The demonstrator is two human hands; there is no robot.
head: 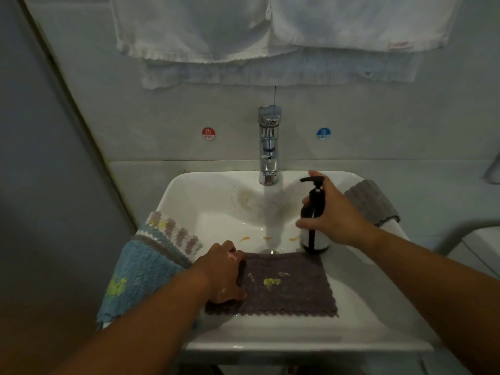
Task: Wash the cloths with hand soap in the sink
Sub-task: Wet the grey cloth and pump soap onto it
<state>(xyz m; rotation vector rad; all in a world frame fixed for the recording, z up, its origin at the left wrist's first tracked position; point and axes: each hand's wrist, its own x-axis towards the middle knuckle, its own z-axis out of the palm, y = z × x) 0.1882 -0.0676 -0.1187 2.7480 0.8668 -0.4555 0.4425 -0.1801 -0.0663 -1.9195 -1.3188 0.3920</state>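
Note:
A purple-grey cloth [286, 285] with yellow-green stains lies spread in the white sink [351, 307], near the front. My left hand [224, 272] grips the cloth's left edge. My right hand [335, 212] holds a dark soap pump bottle [313, 220] upright at the right side of the basin, its nozzle pointing left. Water runs from the chrome tap [269, 147] into the basin. A blue cloth [138, 277] with a striped purple and white cloth [173, 234] on top hangs over the sink's left rim. A grey cloth [372, 201] lies on the right rim.
White towels [243, 31] hang on the wall above the tap. Red hot [208, 133] and blue cold [323, 134] stickers flank the tap. Orange smears [244, 239] mark the basin floor near the drain. A pale rail [460, 231] curves at the right.

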